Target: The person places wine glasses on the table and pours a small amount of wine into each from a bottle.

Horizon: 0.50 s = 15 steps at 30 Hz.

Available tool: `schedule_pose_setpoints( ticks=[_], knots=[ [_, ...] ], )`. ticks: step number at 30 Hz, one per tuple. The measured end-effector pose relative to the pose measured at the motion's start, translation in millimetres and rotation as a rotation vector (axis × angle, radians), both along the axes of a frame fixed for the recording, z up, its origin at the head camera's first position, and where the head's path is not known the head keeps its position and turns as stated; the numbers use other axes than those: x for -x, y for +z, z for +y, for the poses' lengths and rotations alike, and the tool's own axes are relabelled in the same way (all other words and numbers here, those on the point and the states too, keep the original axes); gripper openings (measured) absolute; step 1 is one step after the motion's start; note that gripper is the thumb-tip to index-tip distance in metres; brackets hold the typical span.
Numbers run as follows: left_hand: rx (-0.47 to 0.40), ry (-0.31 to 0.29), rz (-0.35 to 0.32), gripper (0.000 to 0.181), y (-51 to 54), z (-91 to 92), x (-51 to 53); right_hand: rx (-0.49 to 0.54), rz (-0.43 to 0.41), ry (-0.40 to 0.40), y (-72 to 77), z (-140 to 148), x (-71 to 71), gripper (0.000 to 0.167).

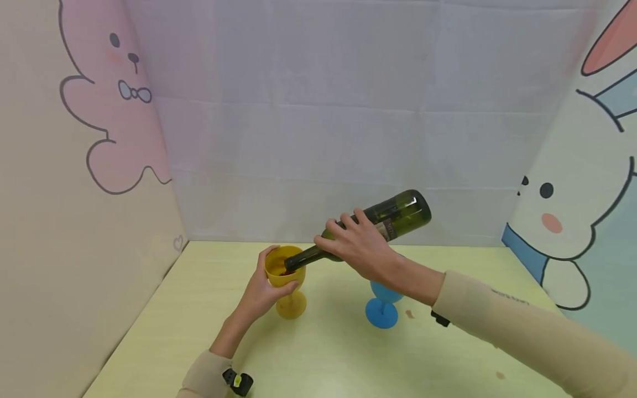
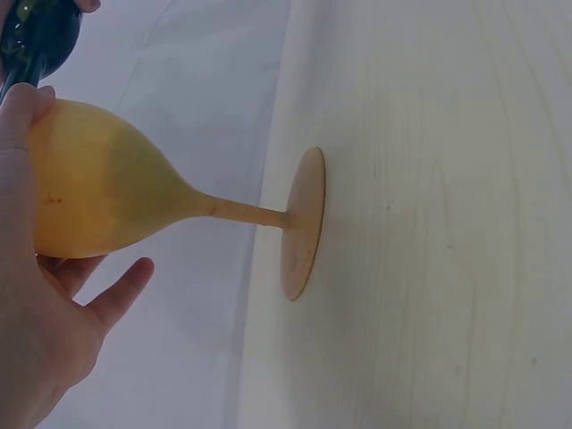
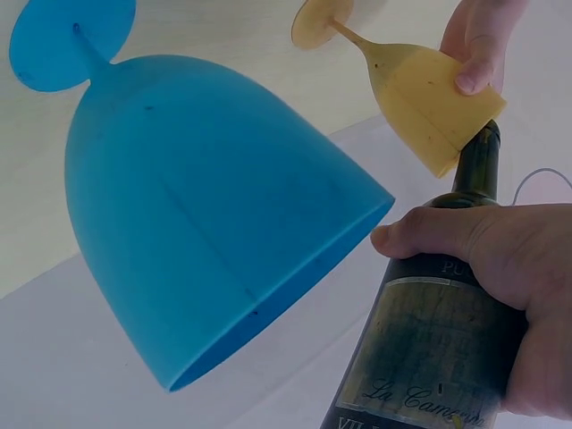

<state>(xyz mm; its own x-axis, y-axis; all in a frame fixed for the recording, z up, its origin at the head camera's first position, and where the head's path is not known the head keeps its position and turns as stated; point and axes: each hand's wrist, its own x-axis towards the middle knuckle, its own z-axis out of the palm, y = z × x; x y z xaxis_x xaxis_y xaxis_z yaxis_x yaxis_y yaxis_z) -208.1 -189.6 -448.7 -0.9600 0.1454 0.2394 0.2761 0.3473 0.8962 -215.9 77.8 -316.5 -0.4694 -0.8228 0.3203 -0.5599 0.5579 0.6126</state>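
A yellow goblet (image 1: 291, 307) stands with its foot on the table, and my left hand (image 1: 265, 292) holds it round the bowl, thumb on the near side. In the left wrist view the goblet's bowl (image 2: 107, 183) lies between thumb and fingers. My right hand (image 1: 362, 247) grips a dark green wine bottle (image 1: 410, 213), tilted with its neck down to the left. The bottle's mouth is just inside the goblet's rim, with a little dark red showing beside it. The bottle's label (image 3: 429, 340) faces the right wrist camera.
A blue goblet (image 1: 382, 314) stands upright on the pale yellow table (image 1: 328, 354), partly hidden under my right forearm. Behind the table hangs a white cloth (image 1: 298, 138). Side panels with a pink bear (image 1: 114, 110) and a white rabbit (image 1: 572, 204) flank it.
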Motion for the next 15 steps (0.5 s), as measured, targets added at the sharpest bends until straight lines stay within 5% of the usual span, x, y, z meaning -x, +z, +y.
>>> schedule_pose_setpoints(
  ticks=[15],
  knots=[
    [-0.003, -0.006, 0.023, 0.09, 1.8, 0.4, -1.8, -0.073, -0.011, -0.033, 4.4, -3.2, -0.7, 0.062]
  ],
)
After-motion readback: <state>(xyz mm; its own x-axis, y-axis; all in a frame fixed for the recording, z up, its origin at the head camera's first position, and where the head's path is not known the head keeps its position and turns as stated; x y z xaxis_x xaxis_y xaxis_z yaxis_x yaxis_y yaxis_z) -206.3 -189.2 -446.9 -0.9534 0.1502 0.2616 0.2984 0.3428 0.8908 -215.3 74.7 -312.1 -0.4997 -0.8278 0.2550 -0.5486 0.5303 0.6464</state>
